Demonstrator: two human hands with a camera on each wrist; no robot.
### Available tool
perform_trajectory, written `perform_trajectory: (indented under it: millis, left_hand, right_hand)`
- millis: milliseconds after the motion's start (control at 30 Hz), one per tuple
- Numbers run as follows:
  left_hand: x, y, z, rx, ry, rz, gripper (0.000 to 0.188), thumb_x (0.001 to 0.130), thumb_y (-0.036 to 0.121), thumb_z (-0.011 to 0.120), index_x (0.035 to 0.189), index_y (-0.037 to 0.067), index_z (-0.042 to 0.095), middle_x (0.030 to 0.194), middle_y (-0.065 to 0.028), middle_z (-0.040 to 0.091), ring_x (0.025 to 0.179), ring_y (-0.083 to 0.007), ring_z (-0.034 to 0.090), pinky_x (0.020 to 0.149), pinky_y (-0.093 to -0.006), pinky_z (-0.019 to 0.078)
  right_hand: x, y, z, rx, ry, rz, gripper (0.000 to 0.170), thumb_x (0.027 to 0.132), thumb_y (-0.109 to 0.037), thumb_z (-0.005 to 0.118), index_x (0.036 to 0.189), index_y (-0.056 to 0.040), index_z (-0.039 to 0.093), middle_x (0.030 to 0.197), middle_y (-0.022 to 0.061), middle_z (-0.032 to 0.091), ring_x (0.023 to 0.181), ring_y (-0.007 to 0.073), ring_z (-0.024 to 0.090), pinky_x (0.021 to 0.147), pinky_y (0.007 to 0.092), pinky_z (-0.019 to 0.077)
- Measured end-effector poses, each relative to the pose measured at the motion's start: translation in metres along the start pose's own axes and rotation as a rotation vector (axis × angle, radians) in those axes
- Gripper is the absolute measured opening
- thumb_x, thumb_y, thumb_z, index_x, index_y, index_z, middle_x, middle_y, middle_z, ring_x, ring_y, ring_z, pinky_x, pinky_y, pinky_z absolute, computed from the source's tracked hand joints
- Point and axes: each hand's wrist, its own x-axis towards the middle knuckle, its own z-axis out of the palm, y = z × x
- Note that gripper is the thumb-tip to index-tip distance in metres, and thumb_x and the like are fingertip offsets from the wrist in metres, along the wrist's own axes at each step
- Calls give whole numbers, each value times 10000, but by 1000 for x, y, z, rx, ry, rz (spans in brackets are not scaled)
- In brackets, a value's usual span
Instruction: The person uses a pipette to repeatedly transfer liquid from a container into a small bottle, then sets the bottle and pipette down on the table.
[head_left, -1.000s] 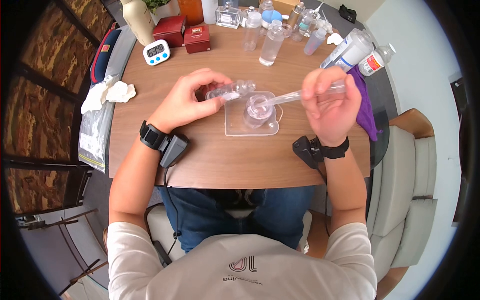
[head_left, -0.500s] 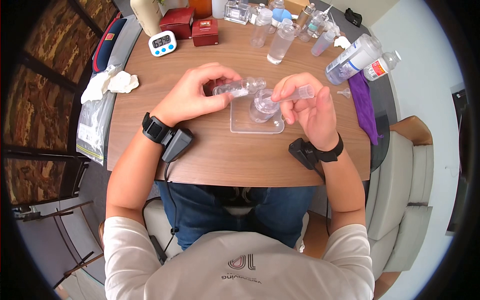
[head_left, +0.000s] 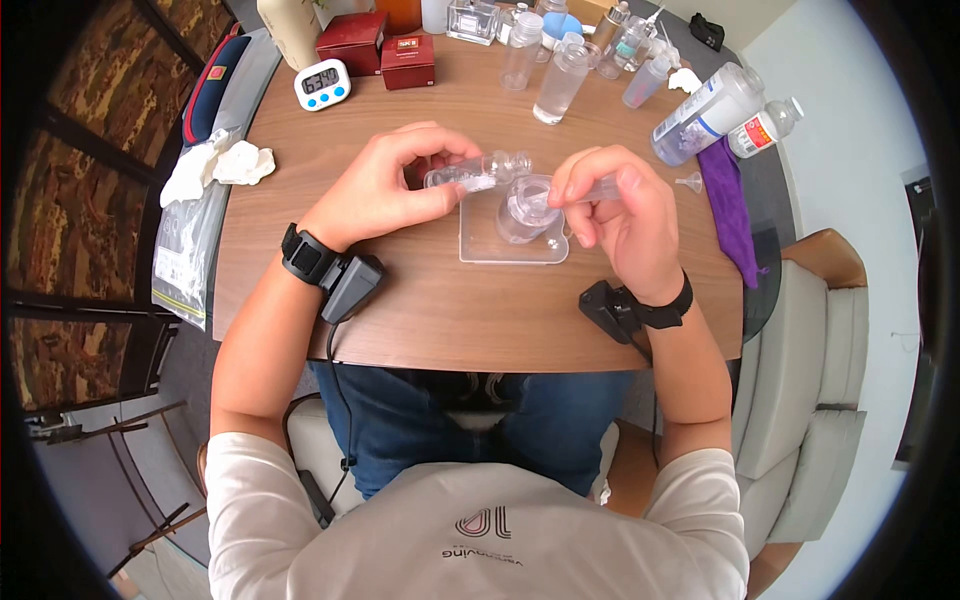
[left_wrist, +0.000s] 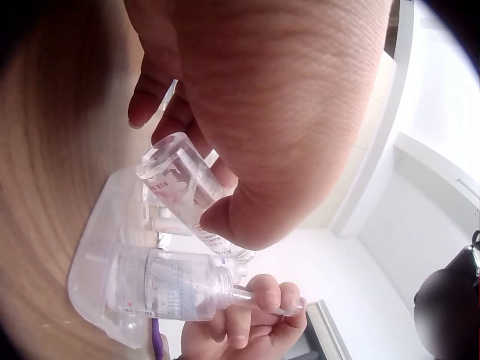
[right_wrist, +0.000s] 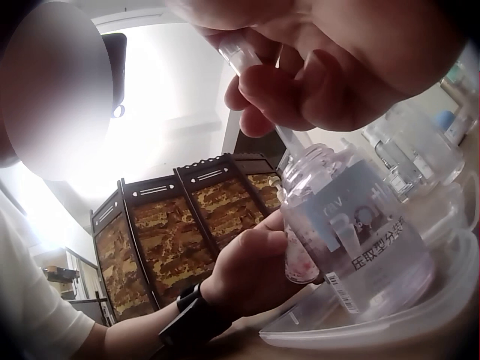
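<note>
My left hand (head_left: 385, 190) holds a small clear bottle (head_left: 478, 176) lying nearly level, its neck toward the right. Beside it stands a wide-mouthed clear bottle (head_left: 521, 225), uncapped and with a printed label (right_wrist: 360, 225) in the right wrist view. Between thumb and fingers, my right hand (head_left: 630, 215) pinches a thin clear plastic tube (right_wrist: 241, 56). The tube slants down into the wide bottle's mouth (right_wrist: 307, 161). Under that bottle lies a shallow clear plastic tray (head_left: 480, 250). In the left wrist view, the small bottle (left_wrist: 187, 176) tilts close to the wide bottle (left_wrist: 161, 285).
Farther back stand a clear bottle of liquid (head_left: 558, 92), several other small bottles, two red boxes (head_left: 408, 65) and a white timer (head_left: 323, 86). Large bottles (head_left: 705, 115), a small funnel (head_left: 690, 182) and a purple cloth (head_left: 728, 215) are on the right. Crumpled tissues (head_left: 243, 165) lie left.
My right hand has come down and left toward the wide bottle, with the tube in its fingers. The left hand still holds the small bottle in much the same place. The head view has shifted slightly.
</note>
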Motion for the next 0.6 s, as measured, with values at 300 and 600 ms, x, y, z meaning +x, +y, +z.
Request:
perform_trajectory:
  millis: [300, 600]
  left_hand:
    - [0, -2, 0, 23, 8, 16, 330, 840, 140, 709, 1147, 20, 696, 1060, -47, 646, 962, -146, 583, 831, -289, 476]
    - [0, 0, 1, 22, -13, 30, 309, 850, 135, 707, 1135, 17, 696, 1045, -37, 636, 957, -145, 564, 843, -291, 466]
  right_hand:
    - [2, -25, -41, 394, 77, -268, 478, 1068, -375, 284, 923, -53, 606, 878, 152, 646, 498, 133, 394, 486, 273, 354]
    - [6, -8, -38, 542, 175, -247, 498, 1074, -406, 273, 970, -61, 616, 924, 169, 667, 497, 173, 416, 510, 299, 372]
